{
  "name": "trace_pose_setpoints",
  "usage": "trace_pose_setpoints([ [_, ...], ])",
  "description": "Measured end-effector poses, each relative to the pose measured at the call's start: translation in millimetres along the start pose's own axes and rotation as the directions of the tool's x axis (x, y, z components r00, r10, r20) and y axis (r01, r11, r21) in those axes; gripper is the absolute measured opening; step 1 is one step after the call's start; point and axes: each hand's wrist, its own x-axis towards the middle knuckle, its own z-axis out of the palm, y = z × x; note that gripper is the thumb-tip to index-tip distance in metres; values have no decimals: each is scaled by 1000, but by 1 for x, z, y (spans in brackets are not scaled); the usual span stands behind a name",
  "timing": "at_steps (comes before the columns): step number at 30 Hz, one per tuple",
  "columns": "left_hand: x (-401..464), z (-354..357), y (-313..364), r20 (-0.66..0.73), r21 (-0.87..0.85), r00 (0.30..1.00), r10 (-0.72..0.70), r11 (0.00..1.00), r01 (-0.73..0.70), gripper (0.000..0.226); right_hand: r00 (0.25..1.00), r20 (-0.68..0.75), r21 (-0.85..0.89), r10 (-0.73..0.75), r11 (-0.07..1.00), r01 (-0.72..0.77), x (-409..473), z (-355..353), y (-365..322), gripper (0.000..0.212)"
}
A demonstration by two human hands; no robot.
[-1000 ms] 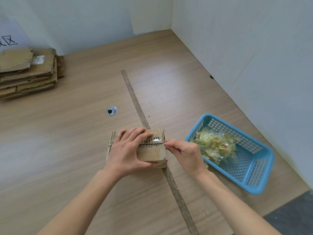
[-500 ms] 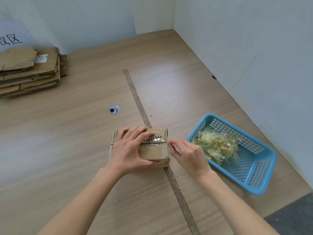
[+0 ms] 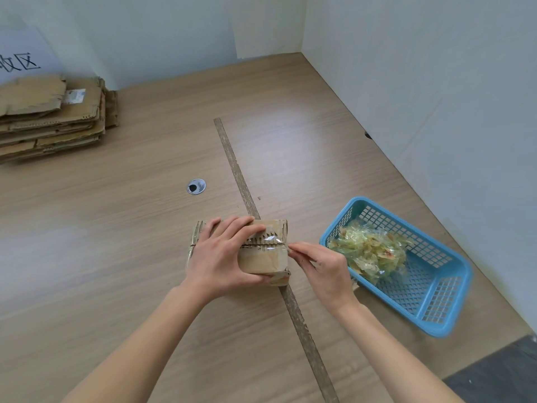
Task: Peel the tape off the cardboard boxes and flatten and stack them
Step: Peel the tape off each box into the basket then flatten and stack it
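Observation:
A small brown cardboard box [image 3: 263, 260] sits on the wooden table near its middle, with clear tape [image 3: 268, 238] running along its torn top seam. My left hand [image 3: 222, 254] grips the box from the left, fingers over the top and thumb against the near side. My right hand [image 3: 319, 264] is at the box's right edge and pinches the end of the tape between thumb and fingertips. A stack of flattened cardboard boxes [image 3: 49, 117] lies at the far left of the table.
A blue plastic basket [image 3: 430, 295] with crumpled peeled tape [image 3: 369, 251] stands to the right of the box. A dark strip [image 3: 241, 181] runs along the table, with a round cable hole [image 3: 196, 186] beside it. White walls close the back and right.
My right hand's fingertips have shifted a little to the tape end at the box's right edge. The left hand keeps its grip on the box.

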Motion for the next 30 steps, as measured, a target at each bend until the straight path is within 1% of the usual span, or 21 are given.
trace_pose_setpoints([
  [2, 0, 1, 0, 3, 2, 1000, -3, 1000, 3, 95, 1000, -1, -30, -11, 999, 11, 1, 2, -1, 24],
  [4, 0, 1, -1, 2, -2, 1000, 2, 1000, -2, 95, 999, 39, -84, -39, 996, 42, 3, 1, -4, 17],
  [6, 2, 1, -3, -3, -20, 1000, 13, 1000, -13, 95, 984, 87, -205, -152, 964, 168, 11, -8, -6, 17],
  [8, 4, 1, -6, -15, -23, 1000, 25, 999, -25, 94, 946, 121, -326, -302, 888, 325, 30, -23, -8, 19],
  [10, 6, 1, -6, -12, -12, 999, 40, 999, -40, 94, 902, 134, -381, -411, 819, 429, 52, -37, -16, 16],
  [11, 7, 1, -5, -1, -7, 999, 45, 999, -45, 95, 890, 130, -377, -437, 809, 452, 63, -41, -23, 13],
  [12, 7, 1, -4, 13, -4, 999, 49, 999, -49, 97, 890, 137, -347, -435, 821, 454, 73, -42, -29, 12],
  [13, 7, 0, -4, 29, -6, 998, 50, 999, -50, 100, 902, 157, -288, -402, 855, 431, 83, -41, -36, 11],
  [15, 5, -2, -5, 56, -40, 998, 39, 999, -36, 108, 934, 217, -156, -285, 934, 322, 96, -35, -46, 11],
  [17, 3, -5, -7, 53, -106, 999, -5, 994, 10, 115, 933, 295, -94, -207, 965, 244, 100, -29, -46, 10],
  [18, 3, -7, -7, 45, -126, 999, -16, 992, 22, 116, 917, 345, -89, -198, 966, 242, 98, -26, -45, 11],
  [20, 3, -8, -10, 17, -154, 1000, 4, 988, -2, 119, 880, 420, -99, -223, 952, 289, 91, -24, -43, 14],
  [22, 1, -9, -14, -25, -172, 999, 23, 985, -27, 118, 858, 439, -106, -268, 932, 345, 85, -23, -41, 17],
  [24, -4, -10, -17, -93, -90, 996, -3, 996, -5, 114, 824, 478, -95, -304, 915, 393, 83, -21, -41, 19],
  [26, -13, -10, -16, -165, 8, 983, -86, 996, 89, 111, 779, 550, -65, -301, 915, 399, 84, -21, -43, 29],
  [28, -23, -8, -11, -190, 20, 955, -228, 972, 236, 111, 740, 620, -50, -260, 929, 368, 93, -22, -48, 38],
  [30, -31, -1, -8, -155, -57, 909, -387, 922, 383, 115, 670, 703, -39, -239, 927, 372, 106, -21, -53, 28],
])
